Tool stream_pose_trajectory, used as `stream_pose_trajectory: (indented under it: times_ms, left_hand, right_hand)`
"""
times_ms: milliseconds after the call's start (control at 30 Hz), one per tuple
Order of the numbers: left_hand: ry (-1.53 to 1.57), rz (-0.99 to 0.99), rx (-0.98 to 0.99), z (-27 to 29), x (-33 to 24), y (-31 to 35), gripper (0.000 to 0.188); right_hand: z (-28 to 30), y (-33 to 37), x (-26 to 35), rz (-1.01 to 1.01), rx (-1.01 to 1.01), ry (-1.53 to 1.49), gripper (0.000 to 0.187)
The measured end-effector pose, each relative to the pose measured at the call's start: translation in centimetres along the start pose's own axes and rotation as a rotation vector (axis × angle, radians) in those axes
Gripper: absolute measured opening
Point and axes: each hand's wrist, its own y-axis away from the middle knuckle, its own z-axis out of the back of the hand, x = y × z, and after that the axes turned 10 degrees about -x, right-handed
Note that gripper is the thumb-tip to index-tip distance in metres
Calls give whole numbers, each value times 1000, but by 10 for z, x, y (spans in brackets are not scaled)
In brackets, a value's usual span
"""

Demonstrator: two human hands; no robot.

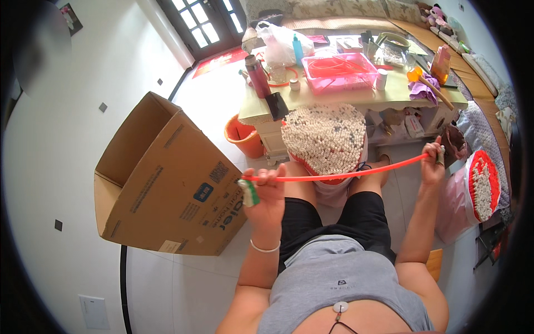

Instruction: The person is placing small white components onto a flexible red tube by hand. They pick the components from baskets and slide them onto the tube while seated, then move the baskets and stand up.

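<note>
A long, thin red strip (356, 175) is stretched between my hands above my lap, bowed slightly. My left hand (266, 186) is closed on its left end, with white and green wrapping on the fingers. My right hand (433, 164) pinches the other end, and a pale wrap shows on one of its fingers. Under and beyond the strip, a bulky bundle (325, 136) stands between my knees. Its top is packed with many small whitish round ends, and red shows along its lower edge.
To my left stands a large open cardboard box (167, 189), with an orange bucket (247, 145) beyond it. Ahead, a table (257, 113) bears a pink basket (345, 85) of red strips, a thermos (257, 78), a phone (276, 106) and a mallet (436, 93). A second bundle (483, 186) stands at right.
</note>
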Motion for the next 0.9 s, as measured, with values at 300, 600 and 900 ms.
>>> stream_pose_trajectory:
  times_ms: [300,600,900]
  left_hand:
    - [62,-32,202,-44,-45,-1,22]
    - [-1122,456,534,-81,-67,49,21]
    - [-1611,453,478,-40,-11,95,18]
  right_hand:
    - [-31,35,-105,-207,279,22,6]
    - [-65,130,-171,-568,1037,1564,28]
    - [-3,174,-204,-632,1275,2202,23]
